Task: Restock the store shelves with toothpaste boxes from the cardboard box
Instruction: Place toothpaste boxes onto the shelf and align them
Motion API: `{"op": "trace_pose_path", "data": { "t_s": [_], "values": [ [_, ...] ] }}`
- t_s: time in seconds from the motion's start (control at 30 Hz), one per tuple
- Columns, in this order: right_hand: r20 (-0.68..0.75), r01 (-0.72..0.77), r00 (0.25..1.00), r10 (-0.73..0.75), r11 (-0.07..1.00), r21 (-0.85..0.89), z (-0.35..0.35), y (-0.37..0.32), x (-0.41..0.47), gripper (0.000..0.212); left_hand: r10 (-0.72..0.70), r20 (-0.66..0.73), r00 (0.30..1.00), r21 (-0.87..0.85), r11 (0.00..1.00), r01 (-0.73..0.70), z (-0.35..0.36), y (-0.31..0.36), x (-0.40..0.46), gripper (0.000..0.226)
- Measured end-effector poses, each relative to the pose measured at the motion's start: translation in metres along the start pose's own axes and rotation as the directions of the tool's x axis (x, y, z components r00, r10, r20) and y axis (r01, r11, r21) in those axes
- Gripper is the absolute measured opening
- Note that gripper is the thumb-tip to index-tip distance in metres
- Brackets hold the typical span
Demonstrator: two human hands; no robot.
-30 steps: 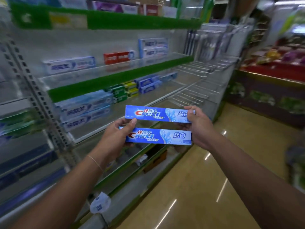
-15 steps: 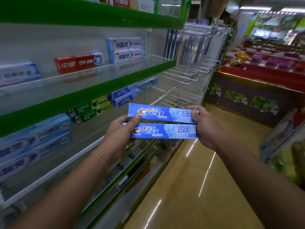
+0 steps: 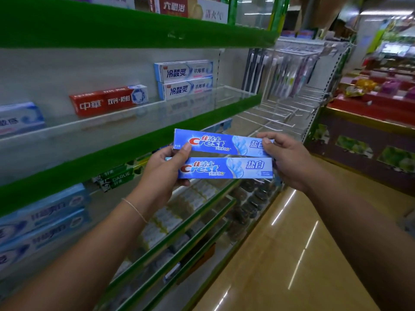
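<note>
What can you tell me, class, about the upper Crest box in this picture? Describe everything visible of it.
The upper Crest box is a long, slim carton, apparently glossy card, blue fading paler rightwards, with a red and white Crest logo and Chinese characters. It lies level, lengthwise, printed face to the camera, in mid-air before the shelves. The left hand pinches its left end; the right hand pinches its right end. It sits just above the lower Crest box.
</note>
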State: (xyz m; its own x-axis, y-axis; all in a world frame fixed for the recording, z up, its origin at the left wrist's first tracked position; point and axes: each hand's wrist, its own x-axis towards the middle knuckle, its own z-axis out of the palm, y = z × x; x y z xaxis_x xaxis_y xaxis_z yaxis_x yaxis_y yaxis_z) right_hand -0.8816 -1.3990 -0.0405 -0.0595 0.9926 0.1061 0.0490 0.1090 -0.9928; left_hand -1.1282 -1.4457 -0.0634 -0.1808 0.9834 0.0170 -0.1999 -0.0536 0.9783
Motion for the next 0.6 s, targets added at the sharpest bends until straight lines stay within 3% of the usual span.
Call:
{"op": "trace_pose_path", "data": {
  "t_s": [0.37, 0.6],
  "values": [
    [0.281, -0.019, 0.959, 0.037, 0.998, -0.068, -0.042, 0.049, 0.086, 0.015, -0.029, -0.242, 0.970, 0.063, 0.997, 0.045, 0.033, -0.059, 0.024, 0.021],
    [0.425, -0.035, 0.902, 0.077, 0.994, -0.106, -0.037, 0.085, 0.124, 0.021, -0.084, -0.368, 0.926, -0.035, 0.996, 0.076, 0.041, -0.092, 0.020, 0.026]
  ]
}}
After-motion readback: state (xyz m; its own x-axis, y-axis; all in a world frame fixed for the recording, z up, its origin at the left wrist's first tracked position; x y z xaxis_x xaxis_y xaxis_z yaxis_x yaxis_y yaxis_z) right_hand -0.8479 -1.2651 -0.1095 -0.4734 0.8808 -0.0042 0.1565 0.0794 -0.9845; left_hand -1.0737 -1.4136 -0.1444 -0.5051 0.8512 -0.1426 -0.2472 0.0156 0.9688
